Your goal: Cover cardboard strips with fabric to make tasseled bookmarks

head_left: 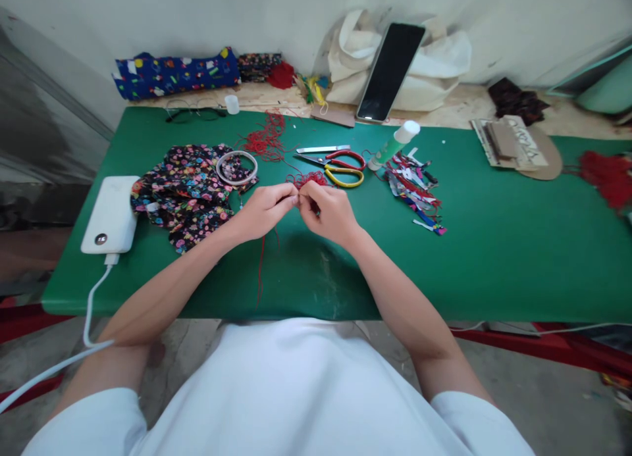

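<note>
My left hand and my right hand meet over the green tabletop, fingertips pinched together. Red string trails from below my left hand toward the table's front edge; the short piece between the fingertips is mostly hidden. A tangle of red string lies just behind my hands. Close behind my right hand are scissors with one red and one yellow handle. To the left, a black floral cloth lies crumpled, with a pale ring-shaped roll resting on it.
A glue stick stands tilted beside a pile of fabric scraps. More red string lies farther back. A phone leans on a cream bag. A white power bank with a cable sits at the left edge.
</note>
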The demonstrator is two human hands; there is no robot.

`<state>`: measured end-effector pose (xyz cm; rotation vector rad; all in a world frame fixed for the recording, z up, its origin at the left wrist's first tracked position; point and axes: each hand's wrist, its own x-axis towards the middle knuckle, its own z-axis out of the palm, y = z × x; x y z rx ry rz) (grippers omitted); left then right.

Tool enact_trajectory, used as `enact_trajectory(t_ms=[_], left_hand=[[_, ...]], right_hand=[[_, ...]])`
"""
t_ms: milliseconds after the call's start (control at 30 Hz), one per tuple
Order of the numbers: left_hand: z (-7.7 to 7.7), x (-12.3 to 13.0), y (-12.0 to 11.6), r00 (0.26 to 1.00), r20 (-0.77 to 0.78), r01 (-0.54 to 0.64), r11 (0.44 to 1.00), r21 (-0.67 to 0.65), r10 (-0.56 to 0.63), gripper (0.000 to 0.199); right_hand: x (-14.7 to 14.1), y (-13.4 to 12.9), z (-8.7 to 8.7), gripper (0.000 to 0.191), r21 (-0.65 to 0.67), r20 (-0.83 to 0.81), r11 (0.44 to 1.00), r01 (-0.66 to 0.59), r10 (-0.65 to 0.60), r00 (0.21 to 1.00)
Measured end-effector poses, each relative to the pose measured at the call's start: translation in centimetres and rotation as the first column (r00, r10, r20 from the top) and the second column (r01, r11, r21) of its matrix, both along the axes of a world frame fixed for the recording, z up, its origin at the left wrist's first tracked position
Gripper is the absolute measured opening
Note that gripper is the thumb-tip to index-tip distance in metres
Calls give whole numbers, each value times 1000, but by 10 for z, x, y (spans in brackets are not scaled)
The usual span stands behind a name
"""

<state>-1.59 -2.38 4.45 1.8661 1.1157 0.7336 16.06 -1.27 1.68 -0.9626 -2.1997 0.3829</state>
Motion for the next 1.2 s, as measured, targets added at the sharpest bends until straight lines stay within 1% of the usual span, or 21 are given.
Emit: enact_trajectory(t_ms=[100, 167, 233, 300, 367, 400, 467, 533, 567, 600, 667, 700, 733, 767, 833, 867, 933, 967, 1067, 1133, 1200], left_hand=[[0, -1, 0, 996, -87, 26, 991, 134, -14, 20], [-3, -1, 0, 989, -148, 59, 970, 234, -24, 21], [-8, -2, 0, 978, -209, 91, 944, 317, -24, 22], [-13, -1, 0, 959, -284, 115, 916, 385, -1, 24], [-17, 0, -1, 931, -363, 133, 890, 436, 39, 26], [-19, 0, -1, 916, -396, 140, 879, 455, 58, 26], [-20, 1, -1, 900, -427, 143, 866, 479, 88, 26], [-19, 0, -1, 907, -406, 117, 863, 492, 109, 25], [-17, 0, 0, 916, -381, 90, 865, 493, 122, 25], [-15, -1, 0, 928, -345, 53, 869, 492, 139, 24], [-10, -4, 2, 953, -245, -45, 880, 473, 181, 21], [-7, -6, 3, 962, -179, -105, 883, 457, 206, 20], [-4, -9, 4, 967, -103, -168, 887, 430, 233, 19], [0, -11, 6, 965, -15, -236, 890, 390, 263, 20], [8, -15, 9, 929, 223, -349, 903, 252, 297, 20], [13, -17, 10, 886, 353, -372, 916, 151, 302, 20], [24, -22, 12, 777, 537, -370, 929, -33, 328, 23], [29, -25, 12, 744, 579, -345, 934, -96, 334, 23], [36, -37, 9, 748, 577, -238, 944, -228, 328, 27], [29, -48, 5, 776, 549, -175, 943, -284, 309, 37], [14, -58, 1, 795, 523, -159, 938, -308, 307, 50]], right_hand=[[-4, -1, 3, 12, -156, -187, 988, -15, -15, 982], [-7, -1, 4, 13, -296, -297, 954, -39, -53, 953], [-10, 0, 3, 16, -472, -394, 876, -99, -109, 913], [-12, 1, 1, 17, -625, -480, 756, -193, -178, 859], [-14, 1, -1, 16, -696, -530, 668, -264, -231, 816], [-15, 1, -2, 16, -707, -541, 651, -276, -246, 804], [-15, 2, -3, 15, -704, -545, 655, -275, -249, 801], [-14, 4, -2, 13, -701, -535, 659, -273, -233, 812], [-12, 4, -2, 14, -693, -515, 675, -253, -219, 829], [-10, 5, -2, 16, -671, -476, 713, -204, -203, 856], [-6, 7, -3, 17, -546, -305, 837, -21, -175, 936], [-4, 7, -4, 15, -436, -178, 897, 77, -170, 969], [-3, 7, -6, 13, -313, -42, 938, 149, -171, 984], [-2, 7, -8, 10, -205, 82, 961, 187, -173, 981], [-3, 6, -14, 11, -82, 253, 979, 189, -163, 954], [-4, 6, -17, 13, -55, 298, 981, 184, -160, 941], [-6, 6, -23, 15, -25, 342, 981, 191, -171, 924], [-8, 6, -25, 15, -22, 349, 980, 198, -178, 920], [-10, 8, -30, 15, -45, 339, 975, 216, -189, 922], [-11, 10, -32, 16, -64, 328, 975, 213, -181, 927], [-11, 11, -32, 17, -72, 317, 977, 199, -167, 934]])
